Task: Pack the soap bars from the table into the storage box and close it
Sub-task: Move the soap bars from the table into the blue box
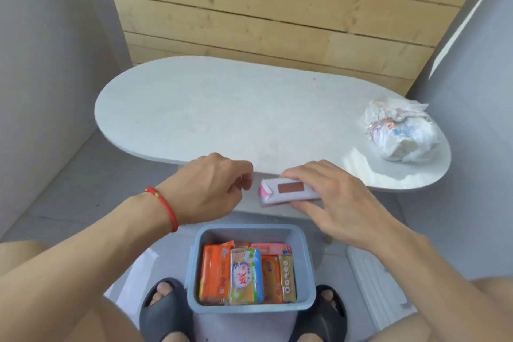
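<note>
Pale wood-plank wall point(277, 8) at the far side, grey panels to left and right. A white oval desk point(222, 108) spans the middle of the scene; a crumpled white plastic bag point(399, 130) with printed wrappers inside sits near its right end.

Right hand point(333, 200) at the near edge of the desk, its grip clamped on a pink-and-white wrapped soap bar point(288, 191): fingers over the far long side, thumb under the near side. The bar lies lengthwise left to right, a brown rectangular patch on its upper face, pink folded end pointing left. It sits above the near desk edge; whether it touches the desk cannot be told.

Left hand point(213, 186) just left of the bar, fingers curled loosely inward, holding nothing, apart from the wrapper end. A red cord bracelet point(166, 205) circles the left wrist.

Below, on the floor between two dark slippers point(163, 311), stands a blue-grey storage box point(249, 266), lid off. Inside, wrapped bars packed upright side by side: orange at left, a green-blue-white one in the middle, yellow-orange and gold at right, a pink one lying along the far wall
</note>
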{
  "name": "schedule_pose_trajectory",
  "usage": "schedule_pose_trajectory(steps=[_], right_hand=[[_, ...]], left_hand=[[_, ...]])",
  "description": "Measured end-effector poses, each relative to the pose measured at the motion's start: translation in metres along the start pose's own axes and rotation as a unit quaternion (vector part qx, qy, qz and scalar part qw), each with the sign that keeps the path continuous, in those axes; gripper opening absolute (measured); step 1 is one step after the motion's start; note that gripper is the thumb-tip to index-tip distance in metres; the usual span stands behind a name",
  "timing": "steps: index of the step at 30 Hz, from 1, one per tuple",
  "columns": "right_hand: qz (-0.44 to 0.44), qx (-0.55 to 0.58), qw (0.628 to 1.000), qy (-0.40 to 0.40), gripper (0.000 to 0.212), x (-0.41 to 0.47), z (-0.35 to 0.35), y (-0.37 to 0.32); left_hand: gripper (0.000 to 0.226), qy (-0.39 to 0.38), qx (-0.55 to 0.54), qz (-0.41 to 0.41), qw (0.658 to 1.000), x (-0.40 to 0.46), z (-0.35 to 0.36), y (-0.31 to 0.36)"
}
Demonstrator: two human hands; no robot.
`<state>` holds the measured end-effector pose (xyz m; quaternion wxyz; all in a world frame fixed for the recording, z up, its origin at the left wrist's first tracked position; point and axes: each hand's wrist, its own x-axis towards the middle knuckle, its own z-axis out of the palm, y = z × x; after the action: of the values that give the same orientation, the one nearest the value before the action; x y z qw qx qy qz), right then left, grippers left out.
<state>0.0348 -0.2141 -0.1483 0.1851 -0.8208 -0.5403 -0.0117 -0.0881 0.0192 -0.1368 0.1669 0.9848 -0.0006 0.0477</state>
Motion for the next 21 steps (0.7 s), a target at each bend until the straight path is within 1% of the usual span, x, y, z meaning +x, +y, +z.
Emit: schedule_pose_trajectory(steps=[2,4,5,6,7,9,11,13,15,17,20,21], right_hand=[[0.013,-0.019,0.999,-0.039,0.042,-0.019,0.019,-0.003],[0.021,-0.070,0.993,-0.091,0.044,-0.028,0.045,-0.006],[0.024,-0.085,0.990,-0.114,0.045,-0.028,0.061,-0.008],[0.032,-0.090,0.987,-0.132,0.045,-0.026,0.078,-0.010],[0.041,-0.090,0.984,-0.146,0.045,-0.023,0.095,-0.012],[0.049,-0.096,0.982,-0.157,0.046,-0.012,0.133,-0.017],[0.066,-0.095,0.980,-0.164,0.051,-0.005,0.168,-0.022],[0.082,-0.086,0.981,-0.153,0.058,0.001,0.201,-0.027],[0.097,-0.065,0.982,-0.146,0.057,0.005,0.227,-0.031],[0.108,-0.053,0.983,-0.142,0.054,0.004,0.246,-0.034],[0.146,-0.012,0.983,-0.109,0.063,-0.008,0.262,-0.035],[0.151,0.009,0.982,-0.109,0.064,-0.013,0.265,-0.036]], left_hand=[[0.028,-0.125,0.032,-0.032,0.991,-0.013,0.019,-0.006],[0.033,-0.273,0.088,-0.071,0.955,-0.020,0.045,-0.016],[0.034,-0.331,0.119,-0.083,0.933,-0.022,0.057,-0.022],[0.032,-0.372,0.146,-0.091,0.912,-0.023,0.069,-0.027],[0.029,-0.395,0.164,-0.098,0.899,-0.023,0.080,-0.031],[0.024,-0.408,0.172,-0.111,0.890,-0.024,0.097,-0.040],[0.018,-0.419,0.160,-0.123,0.885,-0.025,0.108,-0.042],[0.024,-0.434,0.163,-0.143,0.875,-0.031,0.118,-0.045],[0.028,-0.441,0.165,-0.153,0.869,-0.036,0.123,-0.050],[0.031,-0.428,0.150,-0.158,0.877,-0.038,0.127,-0.056],[0.036,-0.397,0.131,-0.151,0.896,-0.039,0.131,-0.060],[0.036,-0.391,0.132,-0.148,0.899,-0.040,0.133,-0.061]])
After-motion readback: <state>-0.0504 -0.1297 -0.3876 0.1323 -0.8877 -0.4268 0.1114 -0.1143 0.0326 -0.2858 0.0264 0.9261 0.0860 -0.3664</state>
